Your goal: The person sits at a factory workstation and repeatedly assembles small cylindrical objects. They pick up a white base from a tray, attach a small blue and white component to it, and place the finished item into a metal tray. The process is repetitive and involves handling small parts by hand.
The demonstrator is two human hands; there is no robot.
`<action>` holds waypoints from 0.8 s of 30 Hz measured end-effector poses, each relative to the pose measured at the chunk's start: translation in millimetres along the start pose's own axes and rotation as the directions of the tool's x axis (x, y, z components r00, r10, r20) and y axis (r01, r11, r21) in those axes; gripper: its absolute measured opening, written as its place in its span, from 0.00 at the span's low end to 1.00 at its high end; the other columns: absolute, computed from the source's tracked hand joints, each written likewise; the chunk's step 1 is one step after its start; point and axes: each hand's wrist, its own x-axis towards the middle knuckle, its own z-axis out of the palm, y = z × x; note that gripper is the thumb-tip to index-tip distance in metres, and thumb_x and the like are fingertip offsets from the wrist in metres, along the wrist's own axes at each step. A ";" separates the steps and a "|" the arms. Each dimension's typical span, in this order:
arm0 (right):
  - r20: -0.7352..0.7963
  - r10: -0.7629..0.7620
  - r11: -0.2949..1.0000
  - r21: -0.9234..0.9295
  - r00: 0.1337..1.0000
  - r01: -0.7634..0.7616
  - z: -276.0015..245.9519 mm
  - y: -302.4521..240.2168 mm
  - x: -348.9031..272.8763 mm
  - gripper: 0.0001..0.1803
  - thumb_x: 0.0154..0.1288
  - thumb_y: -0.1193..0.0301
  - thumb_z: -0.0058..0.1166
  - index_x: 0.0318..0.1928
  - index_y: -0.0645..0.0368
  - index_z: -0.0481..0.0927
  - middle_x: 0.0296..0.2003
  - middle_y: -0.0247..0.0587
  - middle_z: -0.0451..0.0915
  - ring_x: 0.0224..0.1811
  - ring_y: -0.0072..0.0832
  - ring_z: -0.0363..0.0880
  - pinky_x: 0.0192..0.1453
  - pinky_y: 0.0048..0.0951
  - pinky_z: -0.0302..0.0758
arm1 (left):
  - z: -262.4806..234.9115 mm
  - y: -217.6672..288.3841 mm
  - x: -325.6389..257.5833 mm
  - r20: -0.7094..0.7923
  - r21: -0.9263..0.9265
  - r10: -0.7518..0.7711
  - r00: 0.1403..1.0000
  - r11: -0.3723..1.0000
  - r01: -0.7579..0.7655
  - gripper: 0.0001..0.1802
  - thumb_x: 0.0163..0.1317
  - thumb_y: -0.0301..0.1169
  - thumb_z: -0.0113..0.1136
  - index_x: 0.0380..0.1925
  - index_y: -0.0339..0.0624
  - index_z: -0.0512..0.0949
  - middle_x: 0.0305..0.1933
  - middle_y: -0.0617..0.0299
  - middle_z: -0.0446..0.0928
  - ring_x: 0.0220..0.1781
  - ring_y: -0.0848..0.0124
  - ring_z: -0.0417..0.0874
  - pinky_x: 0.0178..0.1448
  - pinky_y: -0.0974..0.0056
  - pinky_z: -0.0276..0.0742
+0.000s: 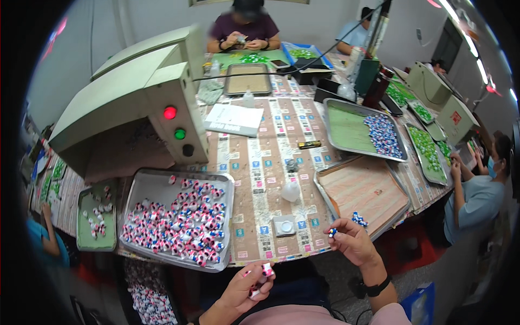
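At the bottom centre of the frame, our left hand (238, 291) was curled around some pink-and-white figures (267, 270). To its right, our right hand (356, 245) pinched a small blue piece (332, 232) between thumb and finger. We saw similar figures heaped in a metal tray (149, 187) at lower left, and blue pieces (359, 219) just above our right hand.

The left hand (242, 288) was low, its fingers curled inward in a grip. The right hand (356, 246), set higher and well apart, pinched with thumb and fingertips, both forearms (387, 298) slanting inward.
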 end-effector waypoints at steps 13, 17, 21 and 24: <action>-0.018 0.173 0.984 -0.052 0.985 -0.173 42.7 21.5 15.9 0.12 0.65 0.80 0.55 0.49 0.67 0.78 0.47 0.43 0.80 0.45 0.26 0.81 0.47 0.25 0.80 | -7.4 0.4 -2.3 0.011 -0.045 0.058 0.998 0.997 -0.057 0.24 0.69 0.38 0.55 0.58 0.34 0.67 0.44 0.55 0.73 0.31 0.74 0.68 0.22 0.76 0.62; -0.056 0.171 0.973 -0.146 0.984 -0.177 49.5 15.9 16.9 0.13 0.64 0.81 0.55 0.49 0.68 0.78 0.47 0.43 0.81 0.45 0.26 0.81 0.47 0.25 0.80 | -3.3 1.1 0.3 0.030 -0.048 0.045 0.999 0.998 -0.044 0.23 0.70 0.37 0.55 0.58 0.35 0.66 0.43 0.58 0.72 0.31 0.76 0.68 0.22 0.77 0.61; -0.066 0.096 0.967 -0.230 0.993 -0.109 46.3 17.3 21.7 0.13 0.63 0.82 0.56 0.48 0.69 0.79 0.46 0.43 0.81 0.45 0.25 0.81 0.47 0.25 0.80 | -1.0 -0.1 1.1 0.041 -0.077 0.051 0.998 0.996 -0.048 0.21 0.70 0.37 0.54 0.56 0.35 0.68 0.42 0.61 0.71 0.31 0.78 0.68 0.21 0.78 0.60; -0.139 0.092 0.948 -0.291 0.986 -0.129 61.9 7.3 25.4 0.12 0.61 0.82 0.58 0.47 0.68 0.80 0.46 0.42 0.81 0.43 0.24 0.80 0.46 0.23 0.79 | 0.0 -0.1 2.1 0.036 -0.079 0.049 0.998 0.996 -0.046 0.19 0.70 0.37 0.54 0.54 0.35 0.69 0.41 0.61 0.72 0.31 0.78 0.69 0.21 0.78 0.60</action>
